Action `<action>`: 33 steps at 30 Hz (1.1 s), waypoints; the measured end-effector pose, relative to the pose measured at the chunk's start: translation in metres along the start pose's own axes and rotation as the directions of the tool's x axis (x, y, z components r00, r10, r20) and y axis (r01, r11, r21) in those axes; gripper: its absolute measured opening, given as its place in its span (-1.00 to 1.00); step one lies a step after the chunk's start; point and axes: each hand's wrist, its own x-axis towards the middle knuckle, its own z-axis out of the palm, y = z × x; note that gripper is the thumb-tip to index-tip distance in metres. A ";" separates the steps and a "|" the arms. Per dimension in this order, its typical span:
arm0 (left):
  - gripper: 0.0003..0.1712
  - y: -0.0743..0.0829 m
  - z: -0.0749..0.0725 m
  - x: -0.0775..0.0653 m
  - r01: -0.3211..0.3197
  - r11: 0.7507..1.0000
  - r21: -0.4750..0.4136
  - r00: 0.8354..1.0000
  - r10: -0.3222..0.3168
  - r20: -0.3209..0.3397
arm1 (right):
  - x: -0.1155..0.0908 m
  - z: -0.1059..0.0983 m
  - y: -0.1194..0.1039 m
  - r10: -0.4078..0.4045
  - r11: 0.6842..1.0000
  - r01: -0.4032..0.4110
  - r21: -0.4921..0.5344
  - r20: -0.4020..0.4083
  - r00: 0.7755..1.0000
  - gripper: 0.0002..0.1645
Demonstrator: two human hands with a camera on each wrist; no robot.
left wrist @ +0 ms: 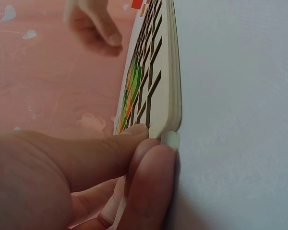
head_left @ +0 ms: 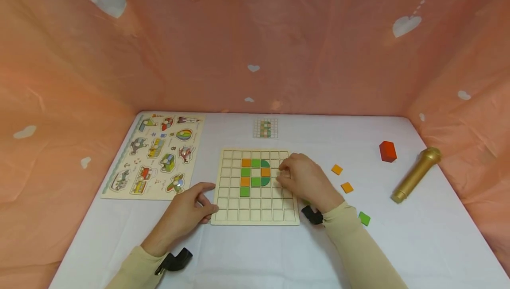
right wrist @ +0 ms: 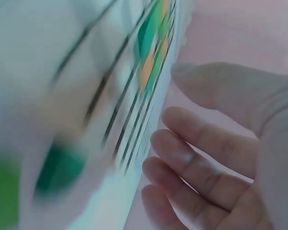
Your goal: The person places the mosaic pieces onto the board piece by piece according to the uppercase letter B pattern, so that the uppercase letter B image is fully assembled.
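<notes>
A wooden grid board [head_left: 288, 216] lies flat on the white table. Orange, light green and dark green rounded tiles [head_left: 256, 182] fill several of its squares in a P-like figure. At the board's near left corner my left hand [head_left: 185, 209] pinches the edge; the left wrist view shows the thumb [left wrist: 134, 130] on the top face and fingertips against the side. My right hand [head_left: 307, 178] is over the board's right edge, fingers loosely bent. In the right wrist view nothing shows between that hand's thumb [right wrist: 216, 84] and fingers.
Loose orange tiles [head_left: 347, 187] and a green tile [head_left: 364, 218] lie right of the board. Farther right are a red block [head_left: 388, 152] and a gold cylinder [head_left: 416, 176]. A small pattern card [head_left: 273, 134] sits behind the board, a picture puzzle [head_left: 159, 165] to its left.
</notes>
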 end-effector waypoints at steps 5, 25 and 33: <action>-0.31 -0.001 0.000 0.000 0.000 1.000 -0.012 1.000 0.000 0.003 | -0.011 -0.022 0.041 0.178 0.982 -0.177 0.069 -0.012 0.984 -0.68; -0.31 -0.001 0.000 0.000 -0.002 0.999 -0.037 1.000 0.002 0.004 | -0.033 -0.060 0.113 0.398 0.911 -0.401 0.091 0.053 0.916 -0.51; -0.32 -0.001 0.000 0.000 -0.009 0.999 -0.038 1.000 0.009 0.006 | -0.037 -0.060 0.117 0.422 0.897 -0.431 0.100 0.101 0.901 -0.58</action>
